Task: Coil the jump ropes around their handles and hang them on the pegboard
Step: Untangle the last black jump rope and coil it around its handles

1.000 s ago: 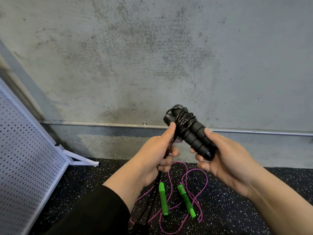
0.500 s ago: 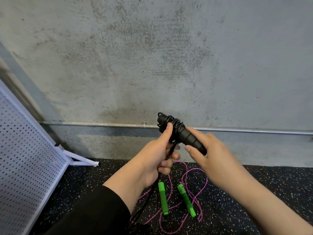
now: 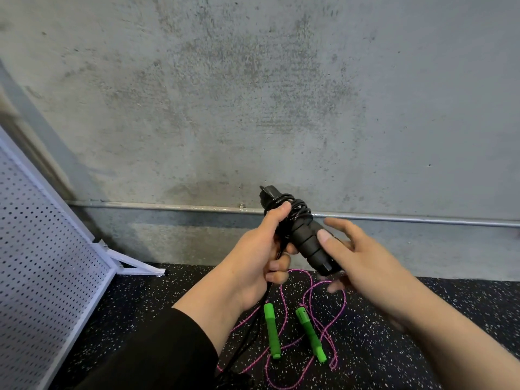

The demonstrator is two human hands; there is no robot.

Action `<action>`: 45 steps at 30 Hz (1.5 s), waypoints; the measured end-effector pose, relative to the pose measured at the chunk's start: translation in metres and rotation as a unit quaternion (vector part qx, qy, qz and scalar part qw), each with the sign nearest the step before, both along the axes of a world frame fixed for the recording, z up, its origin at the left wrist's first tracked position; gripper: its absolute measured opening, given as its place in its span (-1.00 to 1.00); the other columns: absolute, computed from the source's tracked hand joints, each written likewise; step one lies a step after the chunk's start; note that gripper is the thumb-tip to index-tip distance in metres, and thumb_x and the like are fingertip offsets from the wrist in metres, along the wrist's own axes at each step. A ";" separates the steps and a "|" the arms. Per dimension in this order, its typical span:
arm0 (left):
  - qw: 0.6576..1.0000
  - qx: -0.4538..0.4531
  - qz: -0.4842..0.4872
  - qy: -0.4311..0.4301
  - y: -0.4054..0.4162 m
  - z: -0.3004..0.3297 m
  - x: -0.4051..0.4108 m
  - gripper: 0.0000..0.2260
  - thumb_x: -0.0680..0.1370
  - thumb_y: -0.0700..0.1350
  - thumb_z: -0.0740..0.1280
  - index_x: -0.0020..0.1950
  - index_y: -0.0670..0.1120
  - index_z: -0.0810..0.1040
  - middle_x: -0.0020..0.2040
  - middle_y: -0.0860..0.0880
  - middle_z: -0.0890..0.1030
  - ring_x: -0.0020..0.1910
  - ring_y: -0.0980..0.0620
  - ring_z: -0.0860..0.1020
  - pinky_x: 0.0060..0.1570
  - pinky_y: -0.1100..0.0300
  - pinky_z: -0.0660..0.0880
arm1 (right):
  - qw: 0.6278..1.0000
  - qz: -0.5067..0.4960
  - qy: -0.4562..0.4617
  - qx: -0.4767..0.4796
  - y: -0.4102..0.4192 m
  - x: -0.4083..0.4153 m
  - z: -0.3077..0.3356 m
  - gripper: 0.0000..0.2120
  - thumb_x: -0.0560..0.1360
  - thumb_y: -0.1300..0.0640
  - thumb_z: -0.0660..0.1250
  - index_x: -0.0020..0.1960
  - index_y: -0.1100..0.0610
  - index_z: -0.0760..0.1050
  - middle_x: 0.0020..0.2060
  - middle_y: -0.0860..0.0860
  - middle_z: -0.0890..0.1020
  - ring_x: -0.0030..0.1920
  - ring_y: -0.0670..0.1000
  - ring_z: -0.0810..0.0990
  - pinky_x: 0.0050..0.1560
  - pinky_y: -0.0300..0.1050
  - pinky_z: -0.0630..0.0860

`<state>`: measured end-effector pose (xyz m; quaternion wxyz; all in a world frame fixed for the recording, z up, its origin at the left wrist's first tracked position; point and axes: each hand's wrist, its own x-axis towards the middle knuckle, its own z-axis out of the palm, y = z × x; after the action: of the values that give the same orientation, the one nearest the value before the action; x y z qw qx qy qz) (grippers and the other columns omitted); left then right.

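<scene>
Head view, near to far. Nearest, at lower left, a black sleeve (image 3: 146, 353) covers the left forearm; the right forearm enters bare from lower right. On the speckled black floor (image 3: 455, 319) between the two forearms lies a second jump rope: two green handles (image 3: 271, 330), side by side and a little apart, with their pink cord (image 3: 309, 291) looped loosely around and beyond them, uncoiled.

Above this, held in the air, are the black handles (image 3: 308, 243) of the first jump rope, bundled together and tilted, with the near end low to the right and the far end high to the left. The black cord (image 3: 292, 209) is wound in several turns around the far, upper part of the handles; its free length drops from the left hand toward the floor at lower centre.

The left hand (image 3: 261, 257) grips the bundle from the left, thumb pressed up against the coils and fingers curled around the hanging cord. The right hand (image 3: 363, 263) lies just right of the handles, fingers spread and nearly straight, thumb tip against the lower part of the handles; the fingers are blurred, so how firmly they bear on the handles cannot be told.

At far left a white pegboard (image 3: 42, 263) leans on its frame. Beyond stands a grey concrete wall (image 3: 281, 94), with a metal pipe (image 3: 422, 219) running along its base.
</scene>
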<state>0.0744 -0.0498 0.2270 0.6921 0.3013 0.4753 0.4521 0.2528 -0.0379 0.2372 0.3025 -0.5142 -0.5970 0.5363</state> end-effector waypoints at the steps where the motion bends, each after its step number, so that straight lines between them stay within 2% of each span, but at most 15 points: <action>1: 1.000 0.005 -0.003 0.006 0.000 0.001 0.001 -0.56 0.52 0.33 0.31 -0.05 -0.05 0.45 -0.32 0.02 0.36 -0.47 0.12 0.14 -0.55 0.29 0.06 | 0.998 0.003 0.031 -0.051 0.000 0.001 0.001 -0.52 0.48 -0.18 0.37 0.35 -0.04 0.49 -0.09 0.07 0.70 -0.23 0.01 0.69 -0.22 -0.07 0.66; 5: 0.999 0.005 -0.009 0.034 -0.001 0.001 0.002 -0.57 0.51 0.33 0.31 -0.10 -0.05 0.46 -0.33 0.01 0.36 -0.47 0.11 0.14 -0.47 0.24 0.00 | 0.993 0.032 0.055 -0.103 -0.003 0.004 0.002 -0.58 0.32 -0.15 0.50 0.06 0.09 0.67 -0.22 0.06 0.68 -0.24 0.02 0.65 -0.26 -0.13 0.61; 12: 0.999 -0.006 -0.033 0.037 -0.001 0.000 0.005 -0.49 0.50 0.38 0.30 0.10 -0.05 0.48 -0.30 0.03 0.41 -0.47 0.13 0.15 -0.55 0.29 0.06 | 0.981 -0.051 -0.145 0.116 0.006 0.008 0.005 -0.79 0.40 -0.07 0.57 -0.10 -0.01 0.59 -0.49 -0.11 0.57 -0.50 -0.14 0.43 -0.41 -0.17 0.37; 16: 0.999 0.006 -0.017 0.034 -0.001 0.000 0.007 -0.46 0.47 0.41 0.32 0.03 -0.07 0.49 -0.32 0.02 0.41 -0.48 0.13 0.16 -0.54 0.28 0.05 | 0.942 -0.049 -0.259 0.206 -0.004 0.004 0.004 -0.74 0.37 -0.23 0.51 -0.12 -0.16 0.49 -0.42 -0.21 0.57 -0.37 -0.19 0.51 -0.39 -0.17 0.34; 19: 0.999 0.014 -0.008 0.032 0.000 0.001 0.005 -0.48 0.47 0.38 0.34 0.04 -0.09 0.46 -0.33 0.01 0.41 -0.49 0.13 0.16 -0.54 0.28 0.06 | 0.936 -0.037 -0.270 0.221 -0.005 0.005 0.006 -0.73 0.37 -0.25 0.49 -0.10 -0.19 0.47 -0.38 -0.21 0.58 -0.31 -0.21 0.52 -0.39 -0.21 0.35; 21: 0.999 0.022 -0.010 0.021 -0.001 0.002 0.002 -0.50 0.48 0.35 0.34 0.02 -0.09 0.45 -0.32 0.00 0.40 -0.49 0.12 0.15 -0.53 0.28 0.05 | 0.967 -0.023 -0.183 0.178 -0.003 0.007 0.006 -0.75 0.40 -0.22 0.48 -0.06 -0.14 0.51 -0.34 -0.20 0.61 -0.36 -0.21 0.52 -0.33 -0.28 0.46; 23: 0.999 0.033 -0.016 0.013 -0.002 0.004 0.001 -0.52 0.49 0.34 0.33 0.00 -0.09 0.43 -0.31 -0.01 0.40 -0.48 0.12 0.14 -0.52 0.27 0.04 | 1.000 -0.006 0.022 0.010 -0.002 0.006 0.010 -0.66 0.48 -0.27 0.35 0.05 -0.03 0.60 -0.21 -0.08 0.70 -0.27 -0.10 0.62 -0.09 -0.11 0.65; 24: 0.999 0.038 -0.020 0.015 -0.002 0.004 0.000 -0.52 0.49 0.33 0.33 0.00 -0.09 0.43 -0.31 -0.02 0.40 -0.48 0.12 0.14 -0.52 0.27 0.04 | 0.989 0.017 0.118 -0.092 -0.002 0.006 0.011 -0.52 0.50 -0.30 0.25 0.13 0.05 0.63 -0.12 0.05 0.72 -0.22 0.04 0.64 -0.07 0.04 0.68; 26: 0.998 0.041 -0.026 0.024 -0.003 0.004 -0.001 -0.51 0.48 0.34 0.32 0.01 -0.09 0.43 -0.31 -0.02 0.40 -0.48 0.12 0.14 -0.51 0.27 0.03 | 0.956 0.068 0.193 -0.211 -0.003 0.009 0.014 -0.36 0.54 -0.32 0.14 0.19 0.18 0.65 -0.05 0.26 0.66 -0.25 0.17 0.60 -0.20 0.01 0.64; 29: 0.998 0.032 -0.036 0.029 -0.003 0.004 0.000 -0.46 0.46 0.37 0.31 0.05 -0.10 0.42 -0.31 -0.01 0.40 -0.47 0.11 0.14 -0.55 0.29 0.08 | 0.943 0.091 0.220 -0.233 -0.004 0.009 0.012 -0.44 0.59 -0.20 0.17 0.17 0.25 0.65 -0.11 0.28 0.59 -0.30 0.12 0.51 -0.31 -0.08 0.54; 32: 0.998 0.020 -0.047 0.030 -0.002 0.003 -0.001 -0.38 0.44 0.44 0.30 0.12 -0.09 0.46 -0.29 0.00 0.42 -0.47 0.10 0.14 -0.57 0.28 0.11 | 0.953 0.040 0.242 -0.176 -0.002 0.005 0.005 -0.52 0.60 -0.12 0.20 0.22 0.26 0.58 -0.20 0.24 0.57 -0.35 0.06 0.44 -0.36 -0.10 0.45; 37: 0.995 -0.014 -0.070 0.065 -0.004 0.005 -0.001 -0.20 0.40 0.56 0.17 0.21 -0.11 0.60 -0.30 0.00 0.45 -0.50 0.13 0.11 -0.57 0.28 0.08 | 0.986 -0.052 0.157 -0.029 0.004 0.004 0.003 -0.78 0.66 -0.02 0.22 0.21 0.01 0.56 -0.16 0.18 0.59 -0.34 0.02 0.46 -0.33 -0.06 0.49; 39: 0.994 -0.024 -0.070 0.076 -0.005 0.005 -0.001 -0.17 0.43 0.55 0.13 0.24 -0.15 0.60 -0.33 0.01 0.45 -0.51 0.14 0.11 -0.58 0.29 0.08 | 0.996 -0.059 0.049 0.035 0.006 0.008 0.003 -0.82 0.66 -0.01 0.23 0.23 -0.09 0.51 -0.19 0.11 0.61 -0.37 -0.02 0.49 -0.33 -0.09 0.51; 42: 0.993 -0.038 -0.066 0.085 -0.005 0.004 0.000 -0.15 0.45 0.54 0.12 0.25 -0.18 0.60 -0.35 0.02 0.46 -0.52 0.14 0.13 -0.59 0.30 0.09 | 0.978 -0.012 -0.142 0.155 0.006 0.010 -0.002 -0.74 0.63 -0.02 0.28 0.29 -0.22 0.38 -0.27 -0.08 0.54 -0.47 -0.18 0.43 -0.40 -0.32 0.39; 45: 0.995 -0.047 -0.054 0.068 -0.004 0.001 0.001 -0.16 0.43 0.55 0.15 0.23 -0.18 0.60 -0.33 0.02 0.46 -0.52 0.16 0.13 -0.60 0.31 0.10 | 0.966 -0.003 -0.188 0.175 0.005 0.006 -0.007 -0.58 0.57 -0.05 0.37 0.37 -0.23 0.34 0.00 -0.15 0.57 -0.11 -0.25 0.55 -0.10 -0.29 0.46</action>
<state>0.0754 -0.0541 0.2284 0.6950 0.3236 0.5248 0.3699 0.2583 -0.0329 0.2303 0.2717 -0.5466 -0.7261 0.3164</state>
